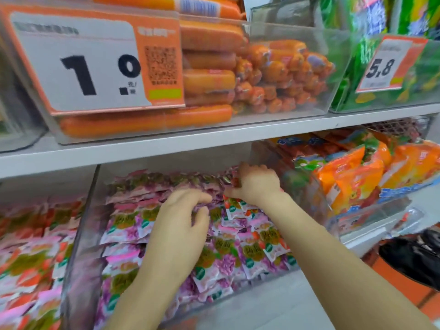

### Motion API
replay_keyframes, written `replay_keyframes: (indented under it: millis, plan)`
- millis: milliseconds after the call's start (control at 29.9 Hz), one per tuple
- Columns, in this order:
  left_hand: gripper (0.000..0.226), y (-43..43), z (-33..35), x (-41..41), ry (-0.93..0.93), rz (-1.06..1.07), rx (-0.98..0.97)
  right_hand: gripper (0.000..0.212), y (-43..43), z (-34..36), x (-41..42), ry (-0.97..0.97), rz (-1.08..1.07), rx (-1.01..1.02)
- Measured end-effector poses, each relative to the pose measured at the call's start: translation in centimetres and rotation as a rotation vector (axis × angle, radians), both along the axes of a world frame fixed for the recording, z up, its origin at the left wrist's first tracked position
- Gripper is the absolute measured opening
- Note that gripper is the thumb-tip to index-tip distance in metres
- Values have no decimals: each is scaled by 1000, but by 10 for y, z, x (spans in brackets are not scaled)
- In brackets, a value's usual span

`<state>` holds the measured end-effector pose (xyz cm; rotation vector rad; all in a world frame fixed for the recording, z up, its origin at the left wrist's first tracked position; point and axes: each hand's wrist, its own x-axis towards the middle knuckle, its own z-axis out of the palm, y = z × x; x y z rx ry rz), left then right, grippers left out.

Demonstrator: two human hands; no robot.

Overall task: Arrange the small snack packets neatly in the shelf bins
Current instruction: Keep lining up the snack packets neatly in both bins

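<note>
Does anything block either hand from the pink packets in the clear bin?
Nothing visible does. The left hand touches the small pink snack packets inside the clear plastic bin; the right hand grips some.

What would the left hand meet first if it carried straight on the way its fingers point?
Probably the pink snack packets at the rear of the clear bin, just beyond the left hand; depth is unclear.

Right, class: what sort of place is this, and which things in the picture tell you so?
Most likely a shop aisle: price cards on clear bins, stacked orange sausages, and pink snack packets below.
</note>
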<state>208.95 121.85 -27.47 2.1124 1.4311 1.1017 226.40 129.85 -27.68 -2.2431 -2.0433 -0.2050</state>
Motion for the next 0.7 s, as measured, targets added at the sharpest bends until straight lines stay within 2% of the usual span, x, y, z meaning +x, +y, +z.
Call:
replay_keyframes:
  millis: [100, 234, 301, 367, 468, 568, 701]
  plan:
    - [24, -3, 1, 1, -40, -5, 13, 58, -1, 3, 2, 60, 18, 13]
    - [26, -5, 1, 7, -60, -14, -7, 24, -11, 7, -5, 30, 54, 35]
    - [27, -6, 1, 6, -90, -2, -12, 22, -18, 7, -9, -1, 46, 127]
    - [27, -7, 2, 6, -129, 12, -12, 29, -22, 8, -10, 48, 15, 187]
    - [27, -11, 6, 7, -222, 28, -64, 14, -27, 10, -10, 378, -33, 311]
    - [33, -15, 10, 9, -400, -12, -200, 20, -49, 16, -24, 858, -43, 477]
    - [71, -20, 11, 17, -604, -212, -483, 23, -78, 19, -55, 1250, 50, 544]
